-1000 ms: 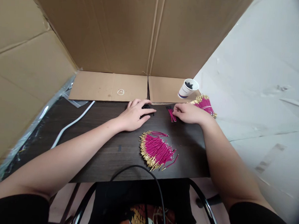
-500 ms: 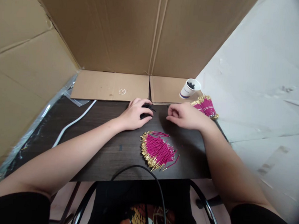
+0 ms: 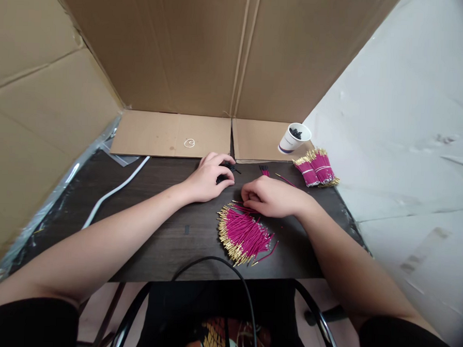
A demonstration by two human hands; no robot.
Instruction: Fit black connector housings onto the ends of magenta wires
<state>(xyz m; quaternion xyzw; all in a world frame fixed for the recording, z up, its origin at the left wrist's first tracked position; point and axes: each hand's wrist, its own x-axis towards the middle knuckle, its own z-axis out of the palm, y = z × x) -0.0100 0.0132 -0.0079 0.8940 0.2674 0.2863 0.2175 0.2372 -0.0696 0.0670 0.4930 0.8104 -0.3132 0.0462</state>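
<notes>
My left hand rests on the dark table with its fingers curled round a small heap of thin black pieces, partly covered by the hand. My right hand is closed at the top edge of a fanned pile of magenta wires with gold tips; its fingertips pinch at a wire there, mostly hidden. Just beyond that hand lie a few magenta wires with black ends. One single magenta wire lies to their right.
Tied magenta wire bundles lie at the right table edge. A white paper cup with black pieces stands on a cardboard strip, as does a thin pale loop. Tall cardboard walls the back. A black cable crosses the front edge.
My right hand has moved left and toward me, from beside the bundles to the wire pile, uncovering the black-ended wires and the single wire. My left hand has hardly moved.
</notes>
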